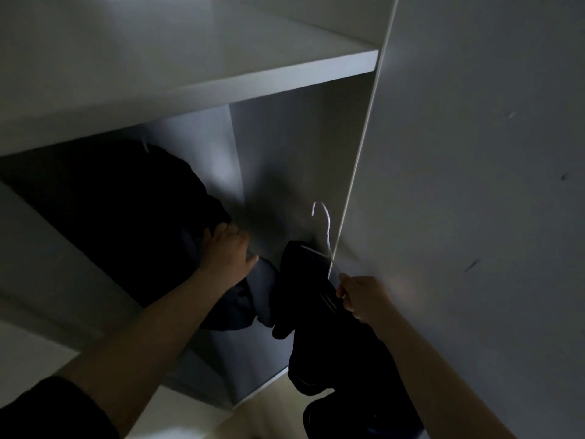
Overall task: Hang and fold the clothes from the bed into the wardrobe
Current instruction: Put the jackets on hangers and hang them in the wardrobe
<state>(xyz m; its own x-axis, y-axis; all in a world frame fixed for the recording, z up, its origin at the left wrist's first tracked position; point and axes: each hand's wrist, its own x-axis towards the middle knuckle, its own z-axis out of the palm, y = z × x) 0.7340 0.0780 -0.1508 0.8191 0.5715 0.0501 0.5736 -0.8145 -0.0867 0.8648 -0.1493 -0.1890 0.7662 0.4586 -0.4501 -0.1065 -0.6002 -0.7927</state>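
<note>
Black, mostly, on the left: dark hung clothes (126,210) bunched beneath the white shelf (221,74) of the wardrobe. Gripped at their right edge by the left hand (229,248), fingers curled into the cloth, seemingly to hold them leftward and keep a gap open. Just right of that, in the gap beside the pale panel (474,185) (door or side wall, impossible to tell): a white wire hanger (326,229), hook up and free in the air, carrying a dark garment (316,299) that droops low toward the floor. Pinched at its near end by the right hand (357,296), fingers closed narrow on the wire. Judged mid-hanging: garment on its hanger, at the wardrobe mouth, not yet on any rail. Rail itself out of sight, probably behind the shelf's front edge. Next, by that reading: raise the hook, carry it farther in, catch the rail, then release with both hands. No brand, label or writing readable anywhere; too dim.
</note>
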